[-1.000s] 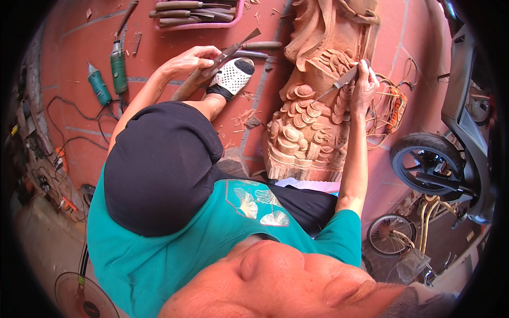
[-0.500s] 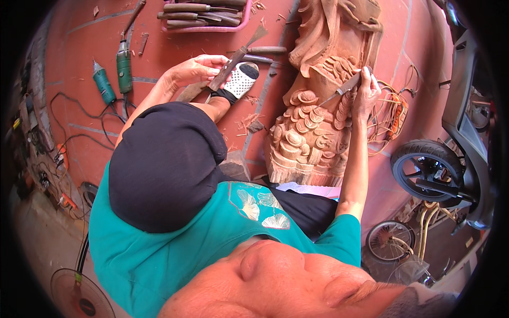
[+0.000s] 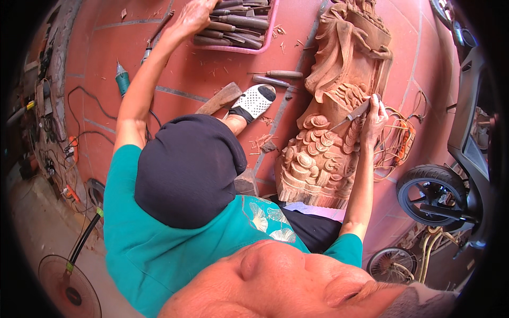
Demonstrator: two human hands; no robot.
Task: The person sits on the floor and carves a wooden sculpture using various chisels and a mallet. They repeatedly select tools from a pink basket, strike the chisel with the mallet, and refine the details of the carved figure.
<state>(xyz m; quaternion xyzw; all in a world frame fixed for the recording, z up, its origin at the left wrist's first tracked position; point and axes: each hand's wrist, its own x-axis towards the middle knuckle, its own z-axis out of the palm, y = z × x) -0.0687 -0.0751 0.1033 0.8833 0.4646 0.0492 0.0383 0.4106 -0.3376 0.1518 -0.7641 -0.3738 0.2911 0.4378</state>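
Note:
A wooden carving (image 3: 323,153) with draped folds and rounded, coin-like shapes lies lengthwise in front of me. My right hand (image 3: 375,117) rests at its right side, closed on the handle of a slim carving chisel (image 3: 350,115). That chisel points down and left, its tip at the coin shapes. Up at the far left, my left hand (image 3: 195,17) reaches to the left side of a pink basket (image 3: 260,50) filled with wooden-handled chisels (image 3: 241,22). The picture's upper edge cuts off its fingertips, so whether they hold anything is hidden.
Two loose chisels (image 3: 283,74) and a wooden block (image 3: 221,98) lie on the red tiles near a foot in a white dotted shoe (image 3: 255,100). A green power tool (image 3: 122,79) with cables lies left. An orange power strip (image 3: 405,143) and a motorbike wheel (image 3: 432,193) are right.
My left hand has moved from beside the shoe up to the basket; the wide-bladed chisel it held no longer shows apart. The right hand keeps its hold at the carving.

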